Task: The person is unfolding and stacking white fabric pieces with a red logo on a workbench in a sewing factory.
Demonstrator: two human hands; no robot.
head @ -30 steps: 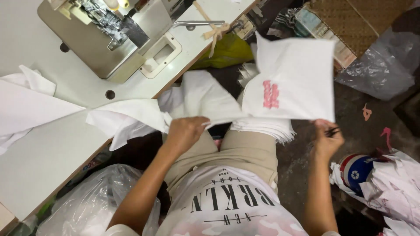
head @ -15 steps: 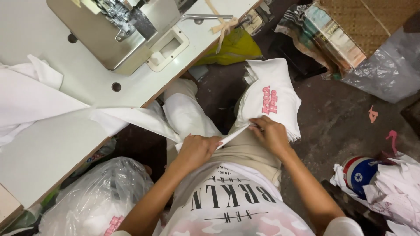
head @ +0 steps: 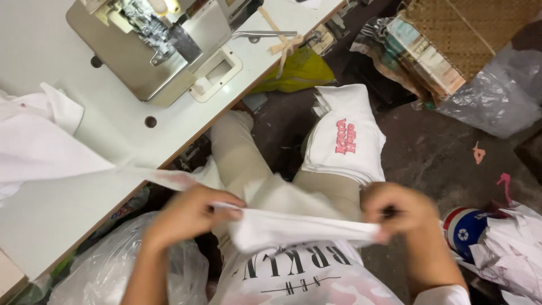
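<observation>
Head view: both hands, left hand [head: 189, 217] and right hand [head: 398, 212], seemingly pinch white fabric [head: 299, 229].

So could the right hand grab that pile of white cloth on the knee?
Probably yes. The pile of white cloth lies just ahead of the right hand with nothing between, but that hand already grips a white cloth piece.

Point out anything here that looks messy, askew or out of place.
Pink scraps lie loose on the dark floor. White cloth sprawls crumpled over the sewing table. The stack of white pieces sits on the person's knee rather than on the table. Both hands, left hand and right hand, stretch a white strip.
</observation>
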